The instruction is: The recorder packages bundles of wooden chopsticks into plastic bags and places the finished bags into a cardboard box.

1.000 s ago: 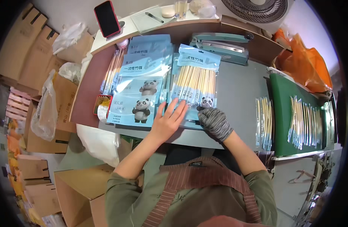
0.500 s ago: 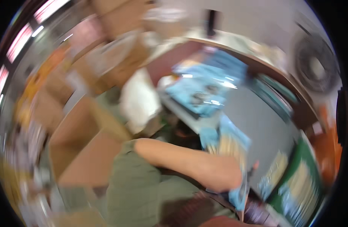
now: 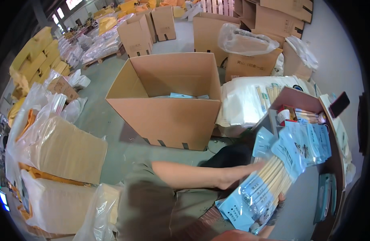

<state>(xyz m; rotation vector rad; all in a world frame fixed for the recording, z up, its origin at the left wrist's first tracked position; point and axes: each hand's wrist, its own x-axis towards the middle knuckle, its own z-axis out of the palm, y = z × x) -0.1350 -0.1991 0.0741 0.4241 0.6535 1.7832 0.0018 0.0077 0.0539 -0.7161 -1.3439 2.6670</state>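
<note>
Several packs of wooden chopsticks (image 3: 269,172), in clear plastic with light-blue printed ends, are held tilted above the right side of my lap. My left hand (image 3: 241,175) reaches across and grips their left edge; its fingertips are blurred and partly behind the plastic. From the right, my right hand (image 3: 281,199) closes around the packs, with most of its fingers hidden under them. Further packs with blue wrappers (image 3: 313,140) lie on the grey table (image 3: 301,193) just beyond. A large open cardboard box (image 3: 169,120) stands ahead to the left, with blue packs (image 3: 181,95) inside.
A brown raised board (image 3: 333,160) edges the table, with a dark phone (image 3: 339,105) on it. White sacks (image 3: 245,102) are piled beyond the table. Plastic-wrapped bundles (image 3: 68,148) stand at the left. More cartons (image 3: 211,38) are at the back.
The view has swung left and steadied, bringing the open box to the middle. My hands now hold the chopstick packs together, where earlier they were blurred above the table.
</note>
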